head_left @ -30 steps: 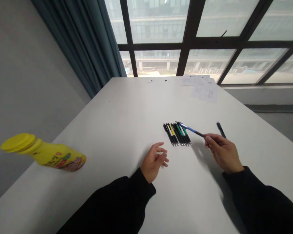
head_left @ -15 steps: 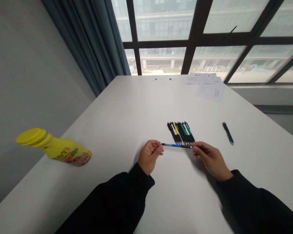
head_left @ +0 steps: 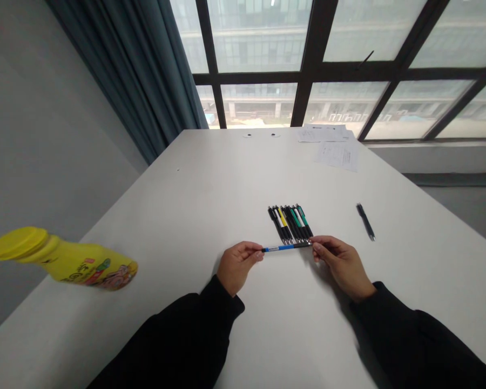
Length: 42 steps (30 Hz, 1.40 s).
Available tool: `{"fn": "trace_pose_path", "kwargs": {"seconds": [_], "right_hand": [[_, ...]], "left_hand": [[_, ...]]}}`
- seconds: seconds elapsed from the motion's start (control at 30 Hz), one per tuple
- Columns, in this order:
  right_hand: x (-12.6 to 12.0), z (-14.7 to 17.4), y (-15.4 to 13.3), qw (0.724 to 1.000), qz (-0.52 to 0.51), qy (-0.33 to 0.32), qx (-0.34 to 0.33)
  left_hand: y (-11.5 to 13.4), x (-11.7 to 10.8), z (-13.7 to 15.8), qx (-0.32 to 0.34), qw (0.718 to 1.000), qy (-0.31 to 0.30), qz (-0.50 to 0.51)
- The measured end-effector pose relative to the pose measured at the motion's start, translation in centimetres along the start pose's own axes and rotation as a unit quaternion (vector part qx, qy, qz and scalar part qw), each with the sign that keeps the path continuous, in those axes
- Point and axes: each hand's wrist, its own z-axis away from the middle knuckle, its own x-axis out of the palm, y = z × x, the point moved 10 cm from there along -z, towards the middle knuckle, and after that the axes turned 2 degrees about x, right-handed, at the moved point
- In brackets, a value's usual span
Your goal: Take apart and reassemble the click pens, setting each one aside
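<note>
A blue and black pen [head_left: 284,247] lies crosswise between my two hands, just in front of a row of pens. My left hand [head_left: 235,266] pinches its left end between thumb and fingers. At the other end, the thumb and forefinger of my right hand [head_left: 344,265] grip the pen's tip. Several pens [head_left: 289,224] lie side by side on the white table [head_left: 210,200], in black, white, yellow and green. Apart from them, to the right, rests a single black pen [head_left: 365,222].
On the left stands a yellow bottle [head_left: 85,265] with a yellow cap. Printed paper sheets [head_left: 336,154] lie at the table's far right. Beyond the far edge are a blue curtain [head_left: 133,70] and a window with dark frames [head_left: 305,70].
The left fingers have closed on the pen's left end, where they were looser before. The whole view has shifted, with the things on the table appearing further left.
</note>
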Motion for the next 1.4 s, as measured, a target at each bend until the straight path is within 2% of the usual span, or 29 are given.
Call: {"fn": "trace_pose_path", "kwargs": {"seconds": [0.37,0.57,0.83,1.4], "right_hand": [[0.2,0.6,-0.2,1.0,0.01,-0.001,0.012],[0.3,0.5,-0.1,0.999,0.031,-0.021,0.025],[0.8,0.7,-0.5,0.996,0.074,-0.042,0.04],[1.0,0.6,-0.4,0.992,0.103,-0.065,0.039]], "left_hand": [[0.7,0.2,-0.3,0.009,1.0,0.002,-0.005],[1.0,0.4,-0.4,0.031,0.999,-0.008,-0.02],[1.3,0.6,-0.3,0.028,0.998,-0.009,-0.051],[0.9,0.6,-0.3,0.036,0.998,-0.018,-0.058]]}}
